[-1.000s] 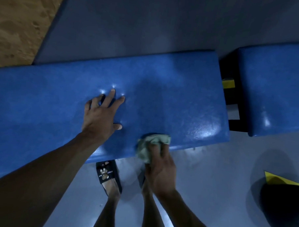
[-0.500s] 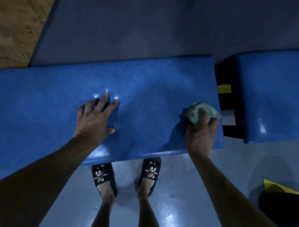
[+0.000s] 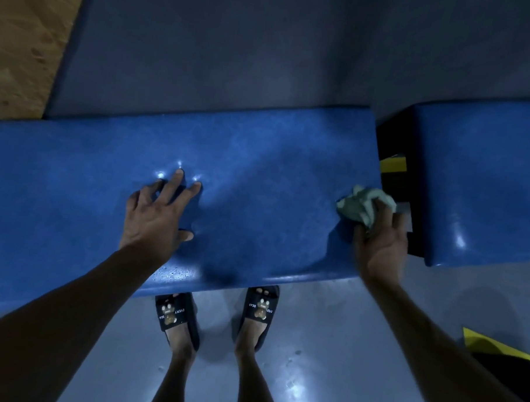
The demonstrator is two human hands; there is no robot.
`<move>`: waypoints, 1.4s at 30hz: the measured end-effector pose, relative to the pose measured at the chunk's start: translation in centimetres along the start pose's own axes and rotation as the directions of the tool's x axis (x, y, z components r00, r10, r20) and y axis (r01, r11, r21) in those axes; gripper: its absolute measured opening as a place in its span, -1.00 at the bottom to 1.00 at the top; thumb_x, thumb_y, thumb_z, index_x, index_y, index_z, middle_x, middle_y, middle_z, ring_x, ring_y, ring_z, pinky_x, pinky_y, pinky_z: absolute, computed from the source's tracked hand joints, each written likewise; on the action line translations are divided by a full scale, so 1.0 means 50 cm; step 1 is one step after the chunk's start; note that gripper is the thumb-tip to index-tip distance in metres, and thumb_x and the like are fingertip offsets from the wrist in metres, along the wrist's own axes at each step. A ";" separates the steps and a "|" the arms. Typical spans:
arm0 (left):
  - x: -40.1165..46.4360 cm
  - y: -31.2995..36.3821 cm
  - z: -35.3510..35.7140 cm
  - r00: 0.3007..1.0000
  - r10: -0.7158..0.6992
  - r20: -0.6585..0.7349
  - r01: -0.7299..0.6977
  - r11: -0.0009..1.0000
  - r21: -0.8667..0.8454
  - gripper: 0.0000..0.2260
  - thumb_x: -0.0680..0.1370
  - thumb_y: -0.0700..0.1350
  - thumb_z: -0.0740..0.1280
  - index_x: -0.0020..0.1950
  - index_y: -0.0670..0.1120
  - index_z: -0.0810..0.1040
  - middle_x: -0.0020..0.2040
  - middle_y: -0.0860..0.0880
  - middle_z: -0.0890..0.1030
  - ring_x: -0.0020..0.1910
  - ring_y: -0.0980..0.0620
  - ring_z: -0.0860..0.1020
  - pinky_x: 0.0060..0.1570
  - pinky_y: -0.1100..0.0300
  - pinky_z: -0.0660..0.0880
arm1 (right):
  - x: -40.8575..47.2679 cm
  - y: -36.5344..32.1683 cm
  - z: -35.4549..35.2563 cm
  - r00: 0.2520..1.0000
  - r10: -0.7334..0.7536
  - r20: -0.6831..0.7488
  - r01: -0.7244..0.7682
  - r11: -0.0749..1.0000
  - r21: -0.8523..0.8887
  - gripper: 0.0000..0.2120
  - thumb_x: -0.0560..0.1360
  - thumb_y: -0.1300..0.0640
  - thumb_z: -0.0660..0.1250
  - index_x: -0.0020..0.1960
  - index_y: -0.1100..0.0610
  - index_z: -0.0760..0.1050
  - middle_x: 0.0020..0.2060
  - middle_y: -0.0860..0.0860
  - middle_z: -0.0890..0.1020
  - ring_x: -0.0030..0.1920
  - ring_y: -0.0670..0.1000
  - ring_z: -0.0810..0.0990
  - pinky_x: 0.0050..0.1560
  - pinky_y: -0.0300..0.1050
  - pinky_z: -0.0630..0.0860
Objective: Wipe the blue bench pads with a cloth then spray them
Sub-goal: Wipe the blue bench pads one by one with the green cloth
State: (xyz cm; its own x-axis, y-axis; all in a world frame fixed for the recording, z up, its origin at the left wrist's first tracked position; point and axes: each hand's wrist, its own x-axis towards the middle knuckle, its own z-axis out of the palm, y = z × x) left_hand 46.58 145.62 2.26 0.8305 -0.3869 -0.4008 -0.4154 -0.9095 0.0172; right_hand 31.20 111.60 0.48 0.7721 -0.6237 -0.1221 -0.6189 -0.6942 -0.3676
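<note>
Grey floor (image 3: pixel 327 340) lies nearest, at 6 o'clock, with two feet in dark slides (image 3: pixel 173 315) just under the bench's near edge. A yellow-edged dark object (image 3: pixel 500 357) at 4 o'clock is cut off by the frame, and what it is cannot be told.

Farther out, the long blue pad (image 3: pixel 258 185) runs from 9 o'clock to about 2 o'clock. The left hand (image 3: pixel 156 217) rests on it near the centre, fingers spread and straight, pressing down with nothing held. The right hand (image 3: pixel 380 239) sits at the pad's right end, about 3 o'clock, its fingers curled round a crumpled pale green cloth (image 3: pixel 363 205) that lies against the pad beside the end edge.

This looks like the wiping step, with the stroke at the end of this pad. The next move probably calls for carrying the cloth across the dark gap (image 3: pixel 395 188) to the second blue pad (image 3: pixel 486 186) at 2 o'clock, or back along the first one.

No spray bottle is in view. Both pads run out of frame, so their full length is unseen. Droplets seem to glint near the front edge, but dim light makes wiped and unwiped patches hard to separate. A brown board (image 3: pixel 25 38) fills 10 o'clock.
</note>
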 end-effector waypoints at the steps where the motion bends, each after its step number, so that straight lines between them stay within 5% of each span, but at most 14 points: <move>1: 0.001 0.000 0.000 1.000 -0.006 -0.001 0.006 1.000 0.003 -0.12 0.29 0.08 0.59 0.52 0.17 0.24 0.59 0.04 0.16 0.44 -0.23 0.25 0.32 -0.16 0.23 | -0.039 -0.005 0.004 0.999 -0.029 0.015 0.029 0.999 0.020 -0.50 0.42 0.03 0.23 0.33 0.17 0.38 0.15 0.25 0.44 0.04 0.30 0.50 0.02 0.11 0.51; 4: 0.001 0.004 -0.001 1.000 -0.016 0.001 0.016 1.000 0.007 -0.11 0.28 0.09 0.60 0.52 0.17 0.24 0.59 0.04 0.16 0.44 -0.23 0.26 0.32 -0.15 0.24 | -0.134 -0.004 0.004 0.977 -0.160 0.140 0.166 0.986 -0.026 -0.53 0.45 -0.02 0.23 0.32 0.12 0.41 0.11 0.16 0.47 -0.01 0.20 0.50 -0.07 -0.05 0.40; 8: 0.005 0.007 -0.002 1.000 -0.009 -0.009 0.009 1.000 0.009 -0.11 0.28 0.10 0.59 0.52 0.17 0.23 0.59 0.04 0.17 0.43 -0.23 0.27 0.31 -0.15 0.25 | -0.077 0.062 -0.028 0.850 -0.435 0.299 0.501 0.843 -0.197 -0.47 0.40 -0.09 0.19 0.35 0.00 0.38 0.09 0.14 0.52 -0.04 0.22 0.55 -0.11 -0.02 0.29; 14: 0.008 0.002 -0.003 1.000 0.010 0.002 -0.010 1.000 -0.006 -0.15 0.37 0.12 0.53 0.55 0.19 0.14 0.61 0.08 0.06 0.46 -0.21 0.19 0.36 -0.11 0.17 | 0.009 0.061 -0.036 0.991 -0.109 0.082 0.124 0.969 -0.212 -0.46 0.41 -0.14 0.14 0.29 0.12 0.38 0.03 0.20 0.43 0.00 0.27 0.45 -0.06 0.11 0.38; 19: 0.010 -0.007 0.006 1.000 0.022 -0.010 -0.022 0.999 -0.023 -0.17 0.43 0.15 0.47 0.54 0.25 0.02 0.61 0.12 -0.05 0.50 -0.16 0.12 0.41 -0.07 0.13 | -0.039 0.022 -0.025 0.996 -0.077 0.044 0.084 0.980 -0.181 -0.52 0.46 -0.14 0.19 0.26 0.11 0.38 0.06 0.20 0.38 0.05 0.22 0.39 0.05 0.12 0.34; 24: -0.018 -0.033 0.016 0.988 0.104 -0.111 -0.113 0.991 -0.075 -0.22 0.38 0.15 0.50 0.51 0.18 0.21 0.57 0.04 0.18 0.43 -0.16 0.26 0.42 -0.13 0.13 | -0.030 0.022 -0.051 0.971 -0.207 0.120 0.229 0.948 -0.223 -0.57 0.47 -0.11 0.25 0.23 0.12 0.49 0.00 0.18 0.44 -0.07 0.26 0.49 -0.10 0.04 0.46; 27: -0.063 -0.085 0.028 0.980 0.120 -0.159 -0.136 0.986 -0.097 -0.26 0.39 0.13 0.50 0.51 0.16 0.26 0.54 0.01 0.26 0.38 -0.18 0.34 0.40 -0.18 0.20 | -0.039 0.000 -0.032 0.997 -0.059 0.052 0.068 0.981 -0.184 -0.63 0.48 0.04 0.36 0.24 0.14 0.48 0.06 0.24 0.43 -0.03 0.32 0.50 -0.07 0.06 0.49; 30: -0.116 -0.160 0.040 0.980 0.092 -0.174 -0.110 0.989 -0.095 -0.26 0.38 0.08 0.53 0.50 0.11 0.31 0.52 -0.04 0.31 0.35 -0.22 0.36 0.35 -0.22 0.25 | -0.107 -0.053 0.029 0.982 0.171 -0.082 -0.176 0.982 -0.061 -0.55 0.42 -0.03 0.26 0.24 0.16 0.42 0.14 0.28 0.40 0.06 0.34 0.48 0.02 0.11 0.48; 32: -0.148 -0.214 0.048 0.984 0.066 -0.163 -0.080 0.994 -0.081 -0.25 0.36 0.07 0.55 0.50 0.10 0.33 0.51 -0.07 0.32 0.33 -0.26 0.36 0.29 -0.24 0.26 | -0.182 -0.120 0.090 0.973 0.194 -0.127 -0.192 0.981 0.026 -0.52 0.40 -0.02 0.21 0.26 0.16 0.39 0.20 0.28 0.39 0.12 0.34 0.48 0.05 0.12 0.49; 37: -0.199 -0.297 0.075 0.996 0.035 -0.083 -0.041 0.996 -0.078 -0.29 0.38 0.02 0.55 0.49 0.11 0.35 0.52 -0.07 0.32 0.33 -0.27 0.36 0.25 -0.24 0.30 | -0.398 -0.395 0.216 0.987 -0.140 0.074 0.124 0.974 0.192 -0.60 0.43 0.21 0.20 0.26 0.07 0.44 0.22 0.13 0.40 0.10 0.10 0.50 0.02 -0.04 0.56; 42: -0.191 -0.301 0.070 0.996 0.034 -0.079 -0.043 0.993 -0.113 -0.29 0.34 -0.01 0.58 0.45 0.10 0.41 0.49 -0.06 0.37 0.29 -0.28 0.42 0.25 -0.21 0.33 | -0.401 -0.393 0.205 0.795 -0.542 0.273 0.517 0.840 0.164 -0.66 0.45 0.12 0.29 0.23 0.03 0.49 0.14 0.11 0.48 -0.11 0.08 0.59 -0.23 -0.13 0.57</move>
State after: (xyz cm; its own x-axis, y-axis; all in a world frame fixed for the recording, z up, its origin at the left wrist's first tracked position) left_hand 43.63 163.55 2.61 0.8427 -0.4283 -0.3263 -0.4058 -0.9035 0.1380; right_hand 29.37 141.42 0.71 0.9886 -0.0212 -0.1491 -0.0970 -0.8469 -0.5228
